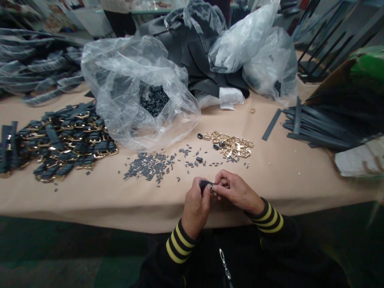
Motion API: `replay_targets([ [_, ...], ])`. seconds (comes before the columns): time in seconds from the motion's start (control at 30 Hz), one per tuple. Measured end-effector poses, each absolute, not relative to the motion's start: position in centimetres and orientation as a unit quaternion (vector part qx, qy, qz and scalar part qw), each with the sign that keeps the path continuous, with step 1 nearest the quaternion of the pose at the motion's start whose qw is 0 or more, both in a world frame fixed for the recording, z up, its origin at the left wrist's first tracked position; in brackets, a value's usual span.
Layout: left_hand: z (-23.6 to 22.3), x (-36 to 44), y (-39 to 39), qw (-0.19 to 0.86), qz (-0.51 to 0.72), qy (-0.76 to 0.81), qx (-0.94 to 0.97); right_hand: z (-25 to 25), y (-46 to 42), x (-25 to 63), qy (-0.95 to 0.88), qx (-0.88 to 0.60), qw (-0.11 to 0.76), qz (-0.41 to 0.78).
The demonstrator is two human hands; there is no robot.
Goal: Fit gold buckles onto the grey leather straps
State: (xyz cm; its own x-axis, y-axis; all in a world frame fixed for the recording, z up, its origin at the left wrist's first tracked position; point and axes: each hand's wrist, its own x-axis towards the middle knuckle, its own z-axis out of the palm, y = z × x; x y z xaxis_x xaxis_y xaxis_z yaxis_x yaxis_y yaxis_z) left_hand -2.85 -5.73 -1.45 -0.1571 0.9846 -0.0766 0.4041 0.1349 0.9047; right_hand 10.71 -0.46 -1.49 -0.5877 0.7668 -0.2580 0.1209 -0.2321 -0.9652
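On the table [120, 200]: bits [147, 166] lie beyond and left of the left hand [195, 208]; straps [72, 140], farther left; buckles [235, 146], straight beyond the right hand [240, 193]; strips [312, 125], beyond and right. Behind the bits, a bag [120, 116] with loops [154, 100] in it.

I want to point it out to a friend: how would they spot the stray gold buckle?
On the brown table, find the heap of gold buckles. Look just beyond it, between the white paper and the single dark strip. The buckle is a small, squarish gold frame, lying by itself, while its lookalikes are heaped together.
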Motion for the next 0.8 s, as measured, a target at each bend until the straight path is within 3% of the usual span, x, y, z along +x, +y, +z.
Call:
replay_targets([
  [0.1,-1.1,-2.5,-6.2,0.332,0.417,0.614,0.583,-1.5,-0.2,10.8,-0.622,-0.437,0.247,0.601],
  [0.2,-0.7,-3.2,-6.3,0.489,0.45,0.531,0.525,-1.1,0.1,11.3,-0.656,-0.473,0.256,0.53],
  [0.33,-0.5,-4.8,-5.9,0.655,0.46,0.481,0.359,-0.3,0.0,11.5,-0.662,-0.434,0.234,0.564],
  [0.67,-0.8,-4.5,-5.1,0.666,0.458,0.462,0.364,0.4,0.1,11.1,-0.676,-0.367,0.229,0.596],
  [0.8,-0.9,-4.6,-5.2,0.655,0.44,0.479,0.384,-0.3,0.3,11.5,-0.634,-0.336,0.198,0.668],
])
